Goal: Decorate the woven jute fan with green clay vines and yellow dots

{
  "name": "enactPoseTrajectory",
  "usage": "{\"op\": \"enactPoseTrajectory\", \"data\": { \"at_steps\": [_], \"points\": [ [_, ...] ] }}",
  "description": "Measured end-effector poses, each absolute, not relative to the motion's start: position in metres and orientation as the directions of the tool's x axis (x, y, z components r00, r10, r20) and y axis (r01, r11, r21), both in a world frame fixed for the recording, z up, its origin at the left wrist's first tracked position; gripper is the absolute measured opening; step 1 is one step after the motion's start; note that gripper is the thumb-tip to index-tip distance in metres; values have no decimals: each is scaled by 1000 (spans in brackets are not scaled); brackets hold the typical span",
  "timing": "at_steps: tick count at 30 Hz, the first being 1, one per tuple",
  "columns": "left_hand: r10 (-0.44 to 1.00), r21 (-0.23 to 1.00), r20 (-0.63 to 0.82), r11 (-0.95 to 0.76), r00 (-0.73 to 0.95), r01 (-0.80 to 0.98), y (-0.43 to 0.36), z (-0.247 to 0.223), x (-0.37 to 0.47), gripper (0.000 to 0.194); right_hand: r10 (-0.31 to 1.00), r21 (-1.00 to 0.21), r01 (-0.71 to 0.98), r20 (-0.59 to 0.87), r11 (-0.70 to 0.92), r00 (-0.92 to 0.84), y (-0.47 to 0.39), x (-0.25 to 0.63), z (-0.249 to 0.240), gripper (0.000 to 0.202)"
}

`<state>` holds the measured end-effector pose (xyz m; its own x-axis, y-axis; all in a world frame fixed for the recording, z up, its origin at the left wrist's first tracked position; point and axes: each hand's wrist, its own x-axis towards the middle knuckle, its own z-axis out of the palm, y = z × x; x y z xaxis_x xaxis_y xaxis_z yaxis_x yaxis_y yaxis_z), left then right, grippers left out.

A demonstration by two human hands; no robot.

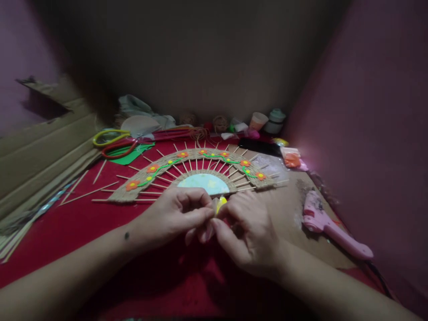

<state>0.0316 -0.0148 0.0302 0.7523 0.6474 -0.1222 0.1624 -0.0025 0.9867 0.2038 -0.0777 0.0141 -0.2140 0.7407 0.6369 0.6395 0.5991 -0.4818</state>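
Note:
A small clear plastic packet with something yellow inside (pixel 221 204) is between my two hands, partly hidden by the fingers. My left hand (pixel 182 211) pinches its left edge between thumb and fingertips. My right hand (pixel 245 227) is closed on its other side, thumb toward the left hand. Just beyond the hands lies a half-round fan of thin sticks (pixel 160 182) with a woven twine band (pixel 122 195). Orange flowers (pixel 153 168) with yellow centres and green wavy vines decorate the band. A pale blue half-circle (pixel 200 182) fills the fan's centre.
A pink glue gun (pixel 334 227) lies on brown cardboard (pixel 287 223) at right. Yellow-handled scissors (pixel 110 137), red-handled scissors (pixel 118 150) and green paper (pixel 135 154) are back left. A black phone-like slab (pixel 259 146), cup (pixel 258 120), jar (pixel 276 120) and orange packet (pixel 291 158) stand behind.

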Motion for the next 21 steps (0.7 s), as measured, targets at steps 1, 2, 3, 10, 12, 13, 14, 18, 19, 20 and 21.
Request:
{"op": "enactPoseTrajectory", "data": {
  "at_steps": [1, 2, 3, 10, 12, 13, 14, 18, 19, 20, 21],
  "points": [
    [669, 983, -98, -50, 737, 176, -17, 30, 32, 20, 746, -476, 648, 626, 595, -224, -79, 201, 13, 19],
    [686, 976, -70, -103, 724, 193, -19, 30, 33, 19, 754, -477, 655, 617, 585, -224, -79, 200, 12, 19],
    [696, 966, -40, -157, 717, 206, -20, 29, 33, 19, 763, -482, 662, 608, 574, -220, -79, 199, 11, 19],
    [693, 872, 87, -401, 715, 282, -23, 30, 35, 17, 815, -541, 642, 524, 544, -249, -76, 202, 7, 20],
    [693, 886, 63, -370, 718, 279, -23, 30, 36, 17, 829, -566, 632, 504, 530, -243, -76, 202, 8, 23],
    [690, 895, 49, -351, 722, 275, -23, 30, 36, 17, 837, -582, 624, 492, 522, -240, -76, 202, 8, 24],
    [689, 901, 38, -336, 723, 273, -23, 30, 37, 16, 845, -602, 612, 479, 513, -237, -76, 202, 9, 24],
    [694, 922, -34, -256, 719, 290, -21, 27, 37, 16, 867, -674, 552, 436, 491, -240, -76, 202, 9, 24],
    [691, 926, -66, -225, 720, 302, -21, 25, 37, 16, 870, -684, 541, 431, 489, -241, -76, 202, 8, 24],
    [685, 930, -105, -190, 721, 316, -20, 24, 36, 15, 871, -691, 533, 427, 488, -242, -76, 202, 7, 23],
    [677, 931, -149, -150, 721, 333, -19, 22, 36, 15, 871, -696, 527, 426, 488, -244, -76, 202, 6, 23]
  ]
}}
